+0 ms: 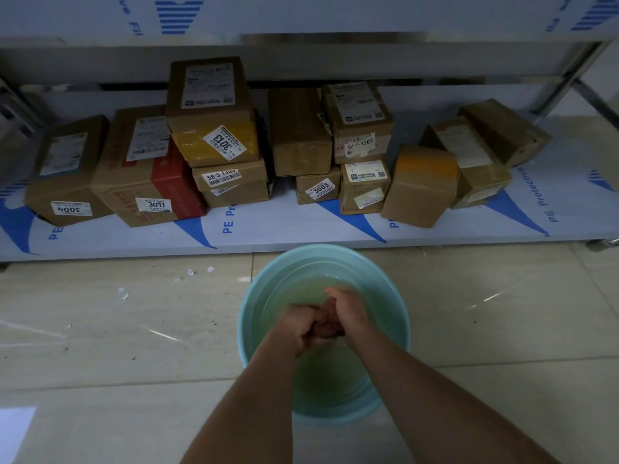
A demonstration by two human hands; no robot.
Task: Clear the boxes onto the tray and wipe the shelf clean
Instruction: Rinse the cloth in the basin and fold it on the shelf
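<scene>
I see tile floor (100,329) under my hands, low shelf (301,229) w/ cardboard boxes (214,128) beyond them, still unmoved. Left hand (299,326) & right hand (348,308) are together over the teal basin (249,316), both curled tight round a wet cloth (326,324) above murky water.

A pale green basin (249,316) sits on the tiled floor (100,329) — cloudy, yellowish water (321,373) inside. Small white paper scraps (191,271) lie scattered on the tiles to its left — near the floor's far edge.
</scene>
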